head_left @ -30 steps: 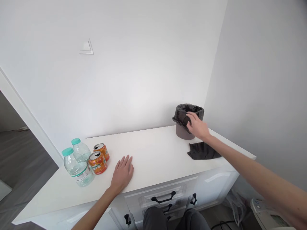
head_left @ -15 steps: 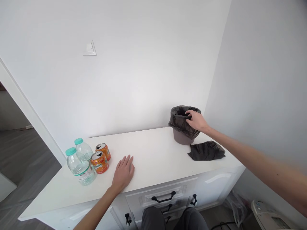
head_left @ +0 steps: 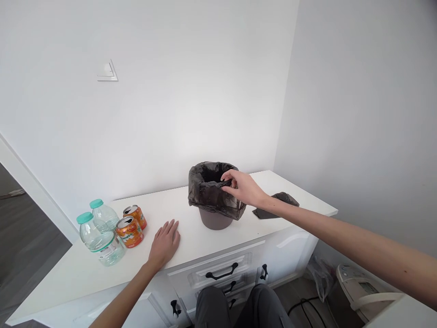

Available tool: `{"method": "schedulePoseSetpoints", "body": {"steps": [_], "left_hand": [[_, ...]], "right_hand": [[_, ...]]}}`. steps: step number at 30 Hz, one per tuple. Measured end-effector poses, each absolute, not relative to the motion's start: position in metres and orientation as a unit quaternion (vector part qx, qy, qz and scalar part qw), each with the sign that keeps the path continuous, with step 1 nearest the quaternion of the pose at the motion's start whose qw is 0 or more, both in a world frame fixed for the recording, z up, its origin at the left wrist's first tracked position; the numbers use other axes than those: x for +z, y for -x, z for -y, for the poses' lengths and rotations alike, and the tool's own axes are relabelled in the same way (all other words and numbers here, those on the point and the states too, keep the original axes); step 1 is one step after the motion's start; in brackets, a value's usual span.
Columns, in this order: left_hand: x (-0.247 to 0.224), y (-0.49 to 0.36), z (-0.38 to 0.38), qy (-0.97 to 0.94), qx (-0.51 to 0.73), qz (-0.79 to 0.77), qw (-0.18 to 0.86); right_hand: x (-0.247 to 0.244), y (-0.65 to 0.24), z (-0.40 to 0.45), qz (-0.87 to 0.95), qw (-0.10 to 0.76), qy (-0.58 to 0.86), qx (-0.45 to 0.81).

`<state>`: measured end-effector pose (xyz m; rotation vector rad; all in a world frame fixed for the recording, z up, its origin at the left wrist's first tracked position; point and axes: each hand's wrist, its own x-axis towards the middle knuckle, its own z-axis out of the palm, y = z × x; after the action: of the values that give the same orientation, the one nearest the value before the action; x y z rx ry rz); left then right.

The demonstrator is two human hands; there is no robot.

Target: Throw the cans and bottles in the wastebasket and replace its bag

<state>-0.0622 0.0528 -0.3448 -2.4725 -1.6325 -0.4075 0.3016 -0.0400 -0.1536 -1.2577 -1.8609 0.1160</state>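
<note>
My right hand (head_left: 243,186) pinches the near right rim of a brown-grey trash bin (head_left: 215,220), its thumb outside and fingers over the edge. A black plastic bag (head_left: 205,193) lines the bin and hangs over its rim. My left hand (head_left: 165,242) lies flat on the white cabinet top (head_left: 191,250), fingers stretched out, holding nothing. Just left of it stand two orange soda cans (head_left: 129,231) with opened tops. Beside the cans are two clear plastic bottles (head_left: 105,246) with turquoise caps, both upright.
A folded black plastic bag (head_left: 278,205) lies at the right, partly behind my right forearm. Black-handled drawers (head_left: 221,271) are below the top's front edge. On the floor at right sit a beige appliance (head_left: 362,287) and a clear plastic bag (head_left: 321,278).
My right hand has brought the bin left and nearer, from beside the folded bag toward the middle of the cabinet top. My left hand stays flat in place. The view has shifted slightly right.
</note>
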Motion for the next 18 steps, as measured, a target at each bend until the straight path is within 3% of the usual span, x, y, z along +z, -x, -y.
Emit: {"method": "schedulePoseSetpoints", "body": {"steps": [4, 7, 9, 13, 18], "left_hand": [[-0.346, 0.058, -0.042, 0.824, -0.141, 0.544, 0.075], [-0.342, 0.06, -0.015, 0.836, -0.147, 0.522, 0.082], [-0.328, 0.069, 0.008, 0.854, -0.162, 0.485, 0.1], [-0.259, 0.1, 0.039, 0.821, -0.269, 0.463, 0.196], [-0.168, 0.149, 0.03, 0.67, -0.345, 0.558, 0.348]], "right_hand": [[-0.179, -0.309, 0.051, 0.733, 0.491, 0.468, 0.043], [-0.231, -0.322, 0.055, 0.646, 0.537, 0.539, 0.059], [-0.273, -0.33, 0.052, 0.605, 0.518, 0.59, 0.131], [-0.337, -0.336, 0.038, 0.586, 0.479, 0.595, 0.271], [-0.361, -0.332, 0.018, 0.507, 0.535, 0.601, 0.309]]}}
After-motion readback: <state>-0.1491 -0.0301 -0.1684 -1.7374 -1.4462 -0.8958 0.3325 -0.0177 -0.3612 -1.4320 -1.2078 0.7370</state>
